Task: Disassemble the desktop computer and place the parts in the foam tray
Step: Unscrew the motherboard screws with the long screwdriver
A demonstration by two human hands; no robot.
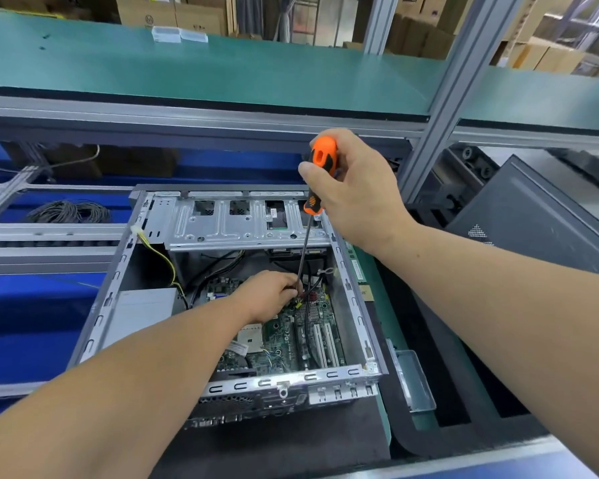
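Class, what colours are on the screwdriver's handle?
Orange with black inserts, on the screwdriver in the right hand; head view.

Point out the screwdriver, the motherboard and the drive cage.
screwdriver (322, 160): head view, on its orange handle.
motherboard (284, 335): head view, on the bare green board.
drive cage (218, 229): head view, on its silver top plate.

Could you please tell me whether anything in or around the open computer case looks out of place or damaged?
Nothing looks damaged. One loose end: a yellow-wired connector hangs over the case's left rim, unplugged. Otherwise the right hand holds the screwdriver down to the motherboard, where the left hand works.
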